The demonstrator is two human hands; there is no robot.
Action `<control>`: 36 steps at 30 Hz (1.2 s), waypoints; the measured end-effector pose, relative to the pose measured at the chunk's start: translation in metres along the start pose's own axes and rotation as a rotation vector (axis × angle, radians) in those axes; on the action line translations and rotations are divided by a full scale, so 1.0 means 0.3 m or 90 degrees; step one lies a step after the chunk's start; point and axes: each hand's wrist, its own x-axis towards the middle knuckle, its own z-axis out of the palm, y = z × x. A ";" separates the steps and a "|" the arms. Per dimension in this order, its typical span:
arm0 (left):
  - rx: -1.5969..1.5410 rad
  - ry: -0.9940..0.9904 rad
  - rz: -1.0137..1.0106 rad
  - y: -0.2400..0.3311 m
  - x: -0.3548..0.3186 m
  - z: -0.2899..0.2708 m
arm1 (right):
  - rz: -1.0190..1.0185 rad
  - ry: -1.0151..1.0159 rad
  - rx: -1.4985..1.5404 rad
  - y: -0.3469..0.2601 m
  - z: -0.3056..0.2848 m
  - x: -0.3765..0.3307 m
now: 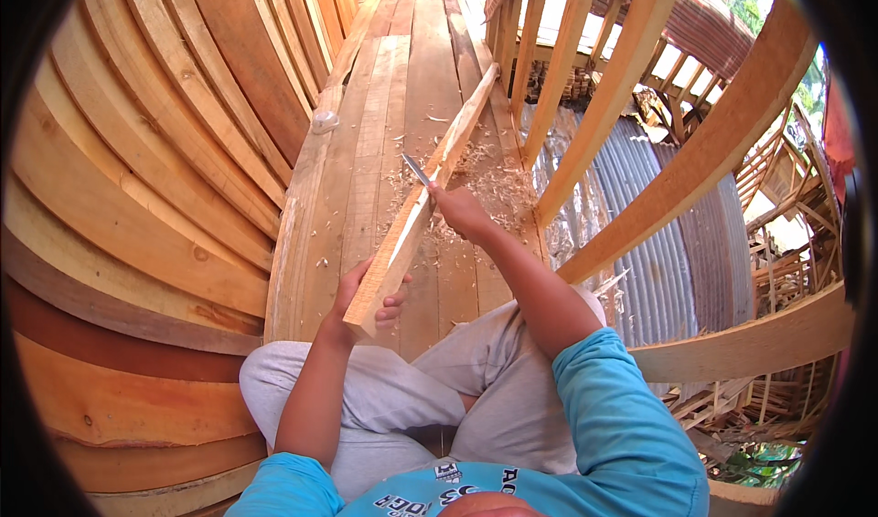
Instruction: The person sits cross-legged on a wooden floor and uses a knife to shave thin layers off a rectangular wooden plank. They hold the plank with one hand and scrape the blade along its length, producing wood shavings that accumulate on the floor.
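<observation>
A long squared length of wood (395, 252) slants away from me, its thick end near my lap and its whittled, narrower far end resting by the right edge of the plank floor. My left hand (370, 298) is wrapped round the thick near end, with fingertips showing on its right side. Farther up, my right hand (460, 212) is closed on a knife, its handle hidden in the fist. The knife's blade (416, 169) lies across the wood and points up to the left. Pale, freshly cut faces show around the blade.
Wood shavings (476, 165) litter the plank floor (366, 151). Upright boards (155, 170) form a wall on my left. Wooden railing slats (604, 106) stand on the right, with corrugated metal roofing (649, 215) beyond and below. A small clear container (324, 121) sits by the wall.
</observation>
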 end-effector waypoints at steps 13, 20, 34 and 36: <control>0.054 0.026 0.013 0.011 -0.011 -0.003 | -0.121 0.055 -0.178 0.005 -0.025 0.011; 0.079 0.035 0.003 0.002 -0.005 -0.009 | -0.122 0.167 -0.182 0.049 -0.004 0.059; 0.064 0.048 -0.002 0.025 -0.011 -0.008 | 0.127 -0.469 0.541 -0.027 -0.174 0.029; 0.088 0.051 -0.001 0.024 -0.013 -0.004 | 0.080 -0.451 0.563 -0.049 -0.236 0.012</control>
